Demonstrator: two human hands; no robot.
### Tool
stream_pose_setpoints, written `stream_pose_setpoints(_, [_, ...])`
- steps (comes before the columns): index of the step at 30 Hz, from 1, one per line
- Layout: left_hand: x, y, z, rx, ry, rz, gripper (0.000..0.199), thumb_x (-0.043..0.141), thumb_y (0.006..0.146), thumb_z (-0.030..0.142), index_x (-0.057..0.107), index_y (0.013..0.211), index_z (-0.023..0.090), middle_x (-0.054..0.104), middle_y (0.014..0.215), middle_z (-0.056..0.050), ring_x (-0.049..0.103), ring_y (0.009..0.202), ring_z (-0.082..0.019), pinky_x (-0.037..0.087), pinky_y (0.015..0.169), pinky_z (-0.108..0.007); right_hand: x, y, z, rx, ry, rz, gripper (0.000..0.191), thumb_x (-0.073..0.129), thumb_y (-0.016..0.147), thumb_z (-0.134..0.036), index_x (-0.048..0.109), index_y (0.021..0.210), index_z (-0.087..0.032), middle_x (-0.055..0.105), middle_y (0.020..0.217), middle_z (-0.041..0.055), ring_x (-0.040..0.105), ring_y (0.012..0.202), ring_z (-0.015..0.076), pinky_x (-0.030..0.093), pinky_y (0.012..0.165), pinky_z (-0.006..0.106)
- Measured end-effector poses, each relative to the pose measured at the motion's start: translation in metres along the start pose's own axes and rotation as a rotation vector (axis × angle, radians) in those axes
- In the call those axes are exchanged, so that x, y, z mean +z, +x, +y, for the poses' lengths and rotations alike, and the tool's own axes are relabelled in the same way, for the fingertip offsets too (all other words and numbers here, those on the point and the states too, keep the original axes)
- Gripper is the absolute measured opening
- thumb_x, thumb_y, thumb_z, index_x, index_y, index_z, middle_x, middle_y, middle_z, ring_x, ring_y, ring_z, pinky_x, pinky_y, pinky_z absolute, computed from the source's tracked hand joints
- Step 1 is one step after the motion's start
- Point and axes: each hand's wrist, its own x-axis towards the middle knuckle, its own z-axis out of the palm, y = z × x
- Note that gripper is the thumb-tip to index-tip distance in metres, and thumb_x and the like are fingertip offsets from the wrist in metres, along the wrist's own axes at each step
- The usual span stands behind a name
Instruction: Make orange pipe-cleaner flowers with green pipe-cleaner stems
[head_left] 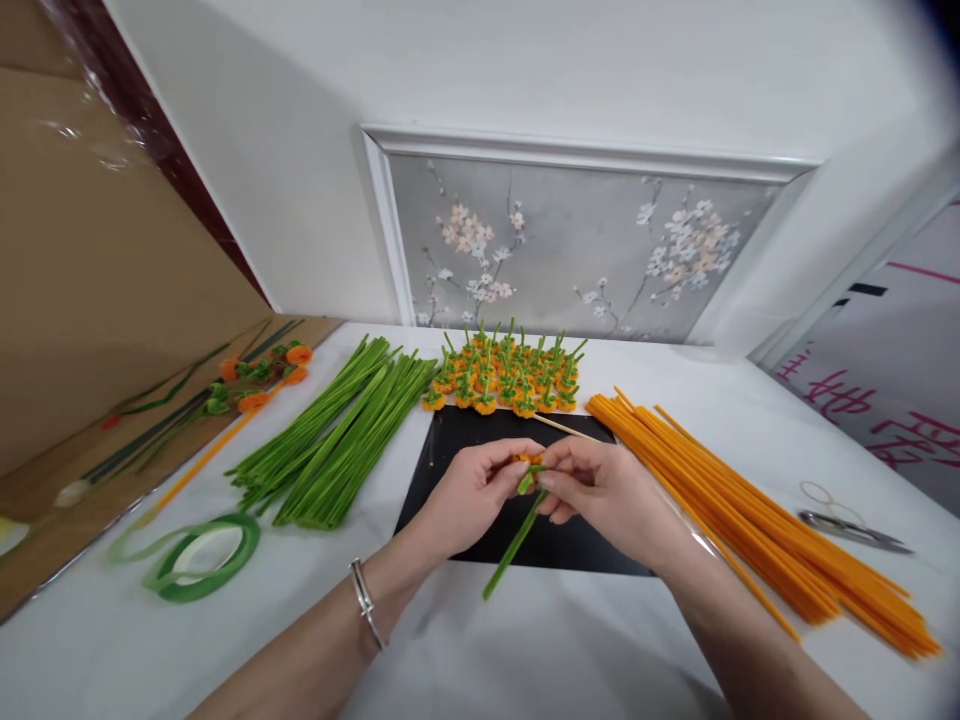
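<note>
My left hand (480, 492) pinches a small orange pipe-cleaner flower (528, 458), most of it hidden by my fingers. My right hand (589, 488) has its fingers closed on a green pipe cleaner (514, 548), whose free end slants down toward me. Part of the green piece is bent at the flower, between my two hands. Both hands meet above a black mat (427, 480). Just beyond them stand several finished flower heads (510, 375), orange below with green stems pointing up.
Green pipe cleaners (352, 430) lie left, orange ones (742, 510) right. A roll of green tape (206, 560) is at the left front, scissors (855, 532) far right. A thin wooden stick (566, 428) crosses the mat's back edge. Cardboard (105, 420) with orange flowers (255, 401) lies far left.
</note>
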Motion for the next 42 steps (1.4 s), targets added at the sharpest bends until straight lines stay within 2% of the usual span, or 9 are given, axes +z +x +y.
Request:
stream_pose_setpoints(5, [0.0, -0.001, 0.001, -0.002, 0.06, 0.021, 0.028, 0.053, 0.09, 0.026, 0.067, 0.112, 0.018, 0.068, 0.102, -0.005, 0.06, 0.092, -0.018, 0.046, 0.082, -0.027, 0.007, -0.001, 0.002, 0.003, -0.02, 0.058, 0.015, 0.054, 0.085, -0.029, 0.063, 0.081, -0.017, 0.067, 0.068, 0.0016, 0.069, 0.063, 0.0152, 0.058, 0.057, 0.025])
stream_pose_setpoints(8, [0.0, -0.001, 0.003, 0.019, 0.075, 0.004, 0.027, 0.052, 0.091, 0.027, 0.069, 0.109, 0.017, 0.068, 0.09, -0.004, 0.059, 0.083, -0.015, 0.046, 0.078, -0.025, 0.009, -0.001, 0.002, -0.077, -0.089, 0.138, 0.017, 0.054, 0.085, -0.026, 0.066, 0.078, -0.017, 0.066, 0.068, 0.0019, 0.065, 0.057, 0.0122, 0.055, 0.054, 0.022])
stream_pose_setpoints(14, [0.008, -0.003, 0.005, -0.051, -0.225, -0.041, 0.027, 0.055, 0.09, 0.031, 0.069, 0.11, 0.02, 0.066, 0.094, -0.003, 0.06, 0.085, -0.014, 0.05, 0.079, -0.025, 0.013, 0.001, 0.007, -0.212, -0.164, 0.294, 0.014, 0.062, 0.079, -0.028, 0.07, 0.071, -0.019, 0.064, 0.072, 0.0018, 0.058, 0.057, 0.0113, 0.047, 0.051, 0.022])
stream_pose_setpoints(19, [0.011, -0.002, 0.004, -0.072, -0.26, 0.012, 0.03, 0.057, 0.089, 0.031, 0.068, 0.114, 0.019, 0.068, 0.098, -0.005, 0.062, 0.087, -0.015, 0.051, 0.081, -0.025, 0.014, 0.002, 0.009, -0.063, -0.085, 0.228, 0.018, 0.059, 0.083, -0.032, 0.07, 0.081, -0.018, 0.063, 0.055, -0.0009, 0.059, 0.051, 0.0123, 0.047, 0.051, 0.022])
stream_pose_setpoints(23, [0.008, -0.001, 0.003, -0.126, -0.304, 0.017, 0.032, 0.057, 0.088, 0.028, 0.065, 0.118, 0.017, 0.068, 0.103, -0.006, 0.064, 0.09, -0.017, 0.052, 0.086, -0.031, 0.009, 0.001, 0.005, -0.068, -0.091, 0.161, 0.016, 0.052, 0.087, -0.03, 0.063, 0.087, -0.018, 0.065, 0.062, -0.0006, 0.063, 0.055, 0.0126, 0.047, 0.05, 0.02])
stream_pose_setpoints(26, [0.006, -0.002, 0.002, -0.084, -0.077, 0.097, 0.03, 0.055, 0.088, 0.026, 0.067, 0.115, 0.016, 0.07, 0.102, -0.006, 0.064, 0.091, -0.019, 0.053, 0.084, -0.032, 0.004, 0.0, 0.004, -0.046, -0.127, 0.14, 0.026, 0.047, 0.09, -0.04, 0.056, 0.077, -0.019, 0.064, 0.064, 0.0, 0.059, 0.048, 0.0106, 0.046, 0.045, 0.02])
stream_pose_setpoints(31, [0.008, -0.006, 0.001, 0.155, 0.298, 0.138, 0.032, 0.046, 0.091, 0.016, 0.068, 0.113, 0.02, 0.07, 0.112, -0.005, 0.064, 0.101, -0.02, 0.049, 0.091, -0.031, 0.005, 0.002, 0.011, 0.068, -0.174, 0.036, 0.046, 0.044, 0.089, -0.055, 0.051, 0.061, -0.019, 0.054, 0.047, -0.0021, 0.049, 0.037, 0.0085, 0.039, 0.038, 0.019])
stream_pose_setpoints(35, [0.01, -0.006, 0.0, 0.236, 0.355, 0.135, 0.033, 0.045, 0.091, 0.015, 0.068, 0.115, 0.021, 0.068, 0.117, -0.005, 0.063, 0.107, -0.019, 0.047, 0.095, -0.029, 0.006, 0.004, 0.01, 0.124, -0.043, -0.015, 0.04, 0.053, 0.084, -0.051, 0.052, 0.062, -0.018, 0.054, 0.048, -0.0034, 0.048, 0.038, 0.0067, 0.036, 0.038, 0.017])
stream_pose_setpoints(42, [0.007, -0.004, -0.001, 0.178, 0.271, 0.095, 0.033, 0.05, 0.088, 0.013, 0.069, 0.114, 0.022, 0.066, 0.12, -0.005, 0.06, 0.112, -0.019, 0.044, 0.101, -0.03, 0.003, 0.005, 0.004, 0.209, 0.159, -0.074, 0.023, 0.058, 0.079, -0.034, 0.052, 0.065, -0.016, 0.054, 0.054, -0.0048, 0.048, 0.041, 0.0048, 0.037, 0.041, 0.016])
